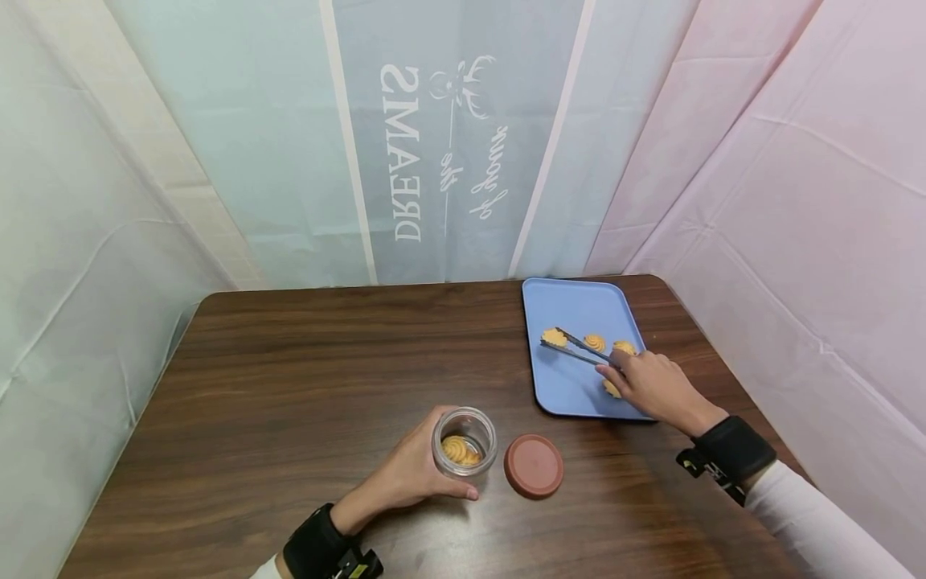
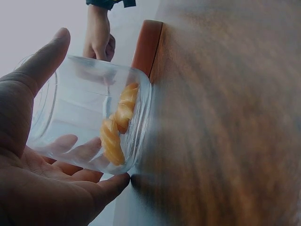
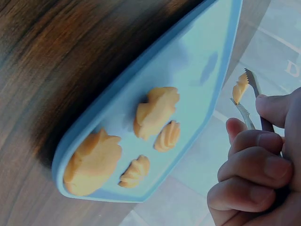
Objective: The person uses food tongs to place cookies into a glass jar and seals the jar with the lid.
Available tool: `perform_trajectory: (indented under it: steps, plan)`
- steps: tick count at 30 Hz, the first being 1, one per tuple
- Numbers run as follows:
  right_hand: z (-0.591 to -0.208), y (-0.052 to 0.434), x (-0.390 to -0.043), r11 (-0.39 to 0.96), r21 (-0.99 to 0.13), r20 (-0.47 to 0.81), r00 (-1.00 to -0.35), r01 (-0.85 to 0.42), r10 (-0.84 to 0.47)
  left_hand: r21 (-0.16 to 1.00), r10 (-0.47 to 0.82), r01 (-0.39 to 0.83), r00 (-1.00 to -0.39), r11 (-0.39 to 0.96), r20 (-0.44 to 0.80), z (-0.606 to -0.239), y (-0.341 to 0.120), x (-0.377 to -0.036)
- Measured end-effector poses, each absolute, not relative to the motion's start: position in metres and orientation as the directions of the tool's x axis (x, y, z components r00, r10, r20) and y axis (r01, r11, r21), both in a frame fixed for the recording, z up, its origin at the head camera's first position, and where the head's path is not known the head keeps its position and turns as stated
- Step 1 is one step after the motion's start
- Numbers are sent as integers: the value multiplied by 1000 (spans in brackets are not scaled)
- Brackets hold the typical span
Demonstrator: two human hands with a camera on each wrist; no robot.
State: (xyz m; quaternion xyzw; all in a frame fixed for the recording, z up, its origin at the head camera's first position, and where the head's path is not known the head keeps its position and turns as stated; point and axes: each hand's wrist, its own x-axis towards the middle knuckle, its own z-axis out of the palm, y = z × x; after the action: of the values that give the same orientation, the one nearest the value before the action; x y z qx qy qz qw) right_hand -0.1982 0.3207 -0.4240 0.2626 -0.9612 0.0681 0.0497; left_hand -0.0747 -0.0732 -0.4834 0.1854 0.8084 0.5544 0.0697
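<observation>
I hold one cookie (image 1: 554,337) pinched in the tongs (image 1: 576,347), gripped by my right hand (image 1: 651,386) over the blue tray (image 1: 571,301) at centre right. Judged progress: partial; cookies already lie in the glass jar (image 1: 465,441), several remain on the tray. My left hand (image 1: 412,474) wraps the jar at lower centre; the lid (image 1: 533,466) lies off on the tabletop (image 1: 325,370).

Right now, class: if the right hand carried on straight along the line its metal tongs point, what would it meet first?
Probably only bare blue plastic tray: the right hand aims its metal tongs, gripping a swirled biscuit, toward the tray's far-left part.
</observation>
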Motion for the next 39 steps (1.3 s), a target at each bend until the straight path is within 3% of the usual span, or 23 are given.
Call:
perform_trajectory:
  steps: [22,39]
  plan:
    - [-396,296,-169,828,-98,184,-828,-552,-530,921,387,238,-916,308,107,-485,-73,-75]
    - [-386,282,-155,768,-71,237,-759,-637,-607,919,389,252,-913,304,122,-485,-73,-76]
